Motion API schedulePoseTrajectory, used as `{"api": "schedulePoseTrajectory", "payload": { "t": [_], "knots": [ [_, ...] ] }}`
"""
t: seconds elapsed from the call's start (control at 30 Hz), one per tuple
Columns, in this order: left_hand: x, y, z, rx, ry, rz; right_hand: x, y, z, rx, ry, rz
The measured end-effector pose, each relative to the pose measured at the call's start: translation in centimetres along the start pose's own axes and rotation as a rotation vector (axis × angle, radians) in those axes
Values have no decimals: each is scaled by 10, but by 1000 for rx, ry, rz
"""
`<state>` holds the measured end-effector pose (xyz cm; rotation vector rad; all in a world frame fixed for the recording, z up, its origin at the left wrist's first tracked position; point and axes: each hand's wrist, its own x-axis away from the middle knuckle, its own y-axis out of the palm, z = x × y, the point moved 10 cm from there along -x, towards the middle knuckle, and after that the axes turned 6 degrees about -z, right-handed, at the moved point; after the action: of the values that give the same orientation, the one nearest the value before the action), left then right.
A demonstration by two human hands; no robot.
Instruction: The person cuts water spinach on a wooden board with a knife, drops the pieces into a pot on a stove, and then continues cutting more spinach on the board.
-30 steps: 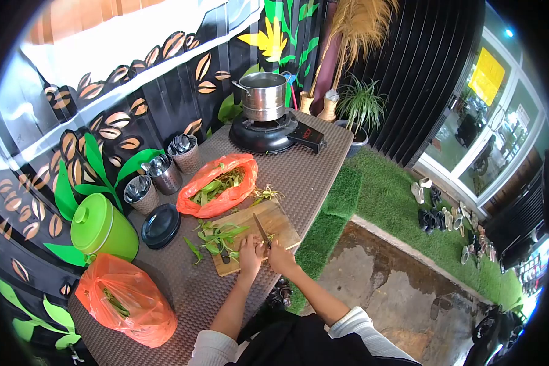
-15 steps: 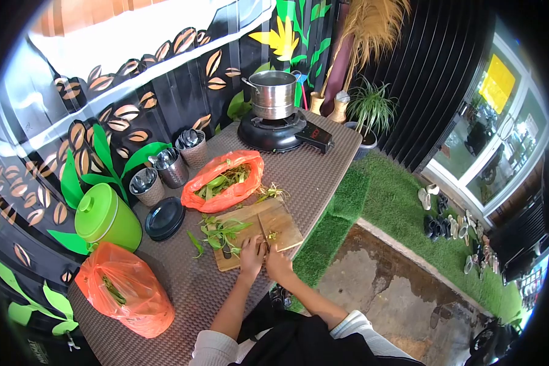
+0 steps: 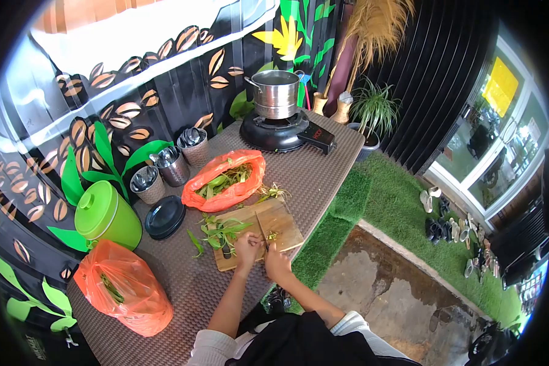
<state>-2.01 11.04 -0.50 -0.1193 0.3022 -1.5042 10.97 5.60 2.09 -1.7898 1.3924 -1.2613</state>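
A wooden cutting board [image 3: 287,227] lies on the woven-patterned table. My right hand [image 3: 278,265] is closed round the handle of a knife [image 3: 261,224], whose blade points away from me across the board. Just left of the blade, my left hand [image 3: 247,250] has its fingers curled at the stem ends of some leafy greens [image 3: 216,232]; the fingers partly hide what they grip. Small chopped pieces [image 3: 272,235] lie right of the knife. Beyond the board, an orange plastic bag [image 3: 250,160] sits open with more greens inside.
A steel pot [image 3: 276,94] stands on a black portable stove [image 3: 271,133] at the far end. Cutlery holders [image 3: 172,168], dark plates [image 3: 165,218] and a green lidded container [image 3: 108,215] line the wall side. Another orange bag [image 3: 125,293] stands at the near left. Root trimmings [image 3: 274,193] lie behind the board.
My left hand has shifted slightly left, away from the knife. The right hand stays at nearly the same spot with the knife. The camera view has moved a little.
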Motion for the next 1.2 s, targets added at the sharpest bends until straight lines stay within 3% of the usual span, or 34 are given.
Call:
{"api": "schedulePoseTrajectory", "payload": {
  "t": [0.17,0.23,0.47,0.57,0.63,0.77,0.87,0.93,1.07,1.13,1.2],
  "knots": [
    [14,-2,16,47,27,55,-18,-3,5,-43,-66,-56],
    [21,-3,24,-6,38,58,-3,-5,2,-30,-125,68],
    [35,1,57,-298,213,94,-16,4,7,-114,-12,-17],
    [32,-2,43,-190,159,144,-14,5,4,-156,-108,-4],
    [29,-2,39,-130,116,116,-1,5,5,-46,-50,100],
    [29,-1,33,-42,30,83,-6,7,10,-61,9,61],
    [33,-4,33,-9,102,78,-9,-5,20,-69,29,61],
    [42,-10,69,-181,329,47,-8,-9,21,-64,26,51],
    [46,-48,80,-342,378,157,-5,-7,19,-71,27,49],
    [36,-57,49,-335,199,2,-7,-6,20,-73,22,45],
    [40,-68,49,-331,233,-62,-6,-5,20,-74,17,39]
  ]
}}
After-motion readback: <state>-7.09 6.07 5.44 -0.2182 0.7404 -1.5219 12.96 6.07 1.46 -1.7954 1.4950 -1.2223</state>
